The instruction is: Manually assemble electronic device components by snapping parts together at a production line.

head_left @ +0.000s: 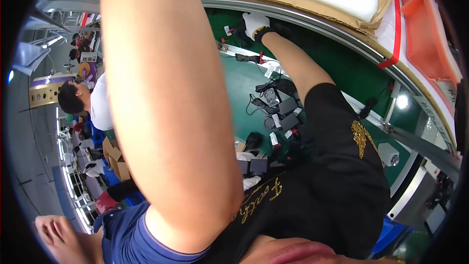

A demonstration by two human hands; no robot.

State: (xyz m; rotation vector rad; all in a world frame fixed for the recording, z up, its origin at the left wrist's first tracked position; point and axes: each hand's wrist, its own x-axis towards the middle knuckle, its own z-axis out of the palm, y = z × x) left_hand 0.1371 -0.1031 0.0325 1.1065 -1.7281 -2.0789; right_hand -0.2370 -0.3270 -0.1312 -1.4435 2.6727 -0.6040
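The right hand (256, 24), whose distant grip I could not tell, needed care not to snag the black cable (239, 31) just beside its fingers.

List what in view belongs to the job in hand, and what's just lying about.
Apparently the job:
- dark adapter-like blocks with cords, on the green work surface
- black cable beside the white-gloved right hand; grip unclear

Apparently lying about:
- orange tray, right edge
- cardboard boxes, left background
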